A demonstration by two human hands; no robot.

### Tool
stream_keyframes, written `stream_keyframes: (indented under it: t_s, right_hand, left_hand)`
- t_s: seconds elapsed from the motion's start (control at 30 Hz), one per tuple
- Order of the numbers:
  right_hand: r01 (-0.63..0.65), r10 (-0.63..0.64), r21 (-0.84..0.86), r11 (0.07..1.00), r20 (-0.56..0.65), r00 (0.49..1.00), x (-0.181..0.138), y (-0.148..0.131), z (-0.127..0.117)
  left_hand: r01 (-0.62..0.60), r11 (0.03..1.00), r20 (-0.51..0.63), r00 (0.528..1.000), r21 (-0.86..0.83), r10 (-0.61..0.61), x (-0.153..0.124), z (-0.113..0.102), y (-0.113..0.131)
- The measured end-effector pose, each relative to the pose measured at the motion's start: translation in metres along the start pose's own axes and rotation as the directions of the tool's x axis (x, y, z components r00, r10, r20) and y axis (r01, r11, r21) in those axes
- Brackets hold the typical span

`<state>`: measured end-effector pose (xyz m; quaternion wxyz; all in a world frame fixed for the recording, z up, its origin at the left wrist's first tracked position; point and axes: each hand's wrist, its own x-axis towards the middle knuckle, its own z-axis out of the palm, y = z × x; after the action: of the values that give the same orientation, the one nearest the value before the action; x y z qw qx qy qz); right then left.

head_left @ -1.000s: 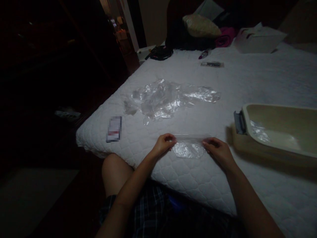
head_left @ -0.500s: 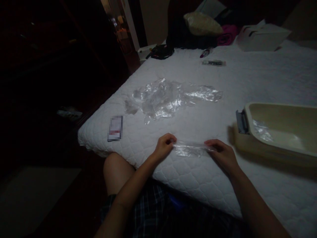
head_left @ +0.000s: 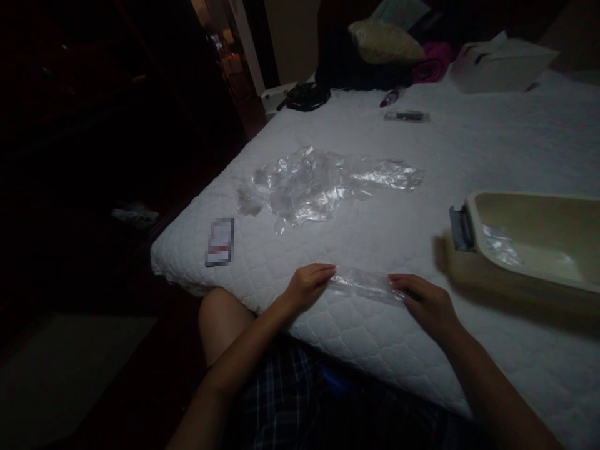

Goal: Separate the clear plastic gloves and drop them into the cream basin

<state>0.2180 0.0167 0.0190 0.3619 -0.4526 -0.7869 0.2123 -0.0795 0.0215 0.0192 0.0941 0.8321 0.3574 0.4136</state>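
Head view, left hand [head_left: 307,286] and right hand [head_left: 424,300] open flat on folded bag [head_left: 363,284], crumpled plastic [head_left: 319,184] beyond, beige tub [head_left: 529,197] right

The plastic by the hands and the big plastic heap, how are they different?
The folded plastic strip is small, narrow and pressed flat by the left hand and right hand; the crumpled plastic heap is bigger, spread out and untouched. Both are clear, shiny and lie on the white bed.

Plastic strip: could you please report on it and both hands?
Left hand flat on one end of the plastic strip, right hand on the other. Strip lies folded on the bed. Plastic pile and tub lie apart, beyond.
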Motion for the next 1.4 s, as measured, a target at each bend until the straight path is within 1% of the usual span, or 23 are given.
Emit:
stream_keyframes:
  t_s: [0.1,0.2,0.27,0.33,0.37,0.4,0.43,0.47,0.53,0.57,0.63,0.7,0.73,0.83,0.9,0.97,1.03,1.1,1.13,1.17,1.23,1.3,1.4]
  right_hand:
    - [0.023,-0.023,-0.013,1.000,0.003,1.000,-0.002,-0.001,0.001]
    - [-0.002,0.002,0.008,1.000,-0.020,1.000,-0.002,-0.004,0.000]
    - [-0.069,0.072,0.030,0.997,-0.118,0.990,0.001,-0.008,-0.003]
    - [-0.147,0.149,0.030,0.989,-0.277,0.949,0.006,-0.018,-0.009]
    - [-0.170,0.161,0.002,0.985,-0.346,0.925,0.009,-0.025,-0.012]
    - [-0.174,0.142,-0.051,0.983,-0.382,0.913,0.012,-0.034,-0.015]
    - [-0.147,0.086,-0.136,0.980,-0.376,0.923,0.015,-0.044,-0.017]
    - [-0.089,0.011,-0.224,0.971,-0.328,0.945,0.018,-0.055,-0.016]
    - [0.053,-0.122,-0.368,0.928,-0.165,0.979,0.022,-0.073,-0.008]
    - [0.115,-0.155,-0.420,0.900,-0.063,0.986,0.022,-0.079,0.000]
    - [0.192,-0.151,-0.490,0.850,0.123,0.981,0.018,-0.082,0.019]
    - [0.216,-0.111,-0.540,0.814,0.220,0.969,0.011,-0.076,0.039]
    - [0.215,-0.089,-0.556,0.803,0.245,0.965,0.007,-0.071,0.047]
    - [0.193,-0.036,-0.588,0.786,0.269,0.962,-0.002,-0.057,0.059]
    - [0.186,-0.022,-0.596,0.781,0.272,0.962,-0.004,-0.054,0.060]
    - [0.187,-0.019,-0.600,0.778,0.275,0.961,-0.004,-0.054,0.059]
    - [0.187,-0.017,-0.602,0.776,0.277,0.961,-0.003,-0.056,0.059]
    - [0.185,-0.014,-0.603,0.776,0.276,0.961,-0.002,-0.056,0.059]
    - [0.184,-0.014,-0.603,0.776,0.275,0.961,-0.002,-0.056,0.060]
    - [0.184,-0.016,-0.601,0.778,0.273,0.962,-0.002,-0.056,0.060]
    - [0.185,-0.025,-0.592,0.784,0.268,0.963,-0.003,-0.055,0.060]
    - [0.191,-0.039,-0.574,0.796,0.266,0.963,-0.003,-0.054,0.058]
    - [0.180,-0.040,-0.565,0.805,0.251,0.967,-0.005,-0.052,0.052]
  left_hand:
    - [-0.063,0.993,0.039,0.997,0.095,0.060,-0.002,0.000,0.002]
    - [-0.147,0.966,0.062,0.989,0.212,0.137,-0.002,0.001,0.004]
    - [-0.198,0.941,0.072,0.980,0.276,0.185,-0.002,0.002,0.006]
    - [-0.236,0.920,0.087,0.972,0.314,0.219,-0.001,0.003,0.007]
    - [-0.248,0.912,0.095,0.969,0.327,0.229,0.000,0.003,0.008]
    - [-0.256,0.906,0.103,0.967,0.336,0.235,0.000,0.002,0.008]
    - [-0.261,0.902,0.109,0.965,0.343,0.238,0.000,0.002,0.009]
    - [-0.265,0.900,0.113,0.964,0.347,0.240,0.000,0.002,0.009]
    - [-0.270,0.897,0.115,0.963,0.349,0.245,0.000,0.002,0.009]
    - [-0.273,0.897,0.118,0.962,0.348,0.247,0.000,0.001,0.009]
    - [-0.270,0.899,0.128,0.962,0.344,0.240,-0.001,0.001,0.009]
    - [-0.246,0.912,0.152,0.967,0.327,0.206,-0.001,0.001,0.008]
    - [-0.227,0.923,0.165,0.969,0.310,0.183,-0.001,0.000,0.008]
    - [-0.150,0.968,0.224,0.969,0.200,0.104,0.000,-0.004,0.008]
    - [-0.081,0.990,0.251,0.967,0.115,0.051,0.001,-0.008,0.009]
    - [-0.029,0.997,0.244,0.970,0.074,0.010,0.002,-0.013,0.012]
    - [-0.010,0.995,0.198,0.980,0.100,-0.010,0.001,-0.015,0.015]
    - [-0.031,0.987,0.158,0.987,0.158,0.005,0.001,-0.015,0.020]
    - [-0.054,0.981,0.166,0.986,0.185,0.023,0.000,-0.014,0.023]
    - [-0.080,0.975,0.199,0.979,0.209,0.038,0.000,-0.012,0.026]
    - [-0.116,0.961,0.305,0.952,0.249,0.036,-0.002,-0.006,0.033]
    - [-0.096,0.948,0.394,0.918,0.304,-0.033,-0.005,0.000,0.037]
    - [-0.081,0.933,0.456,0.885,0.350,-0.094,-0.011,0.007,0.039]
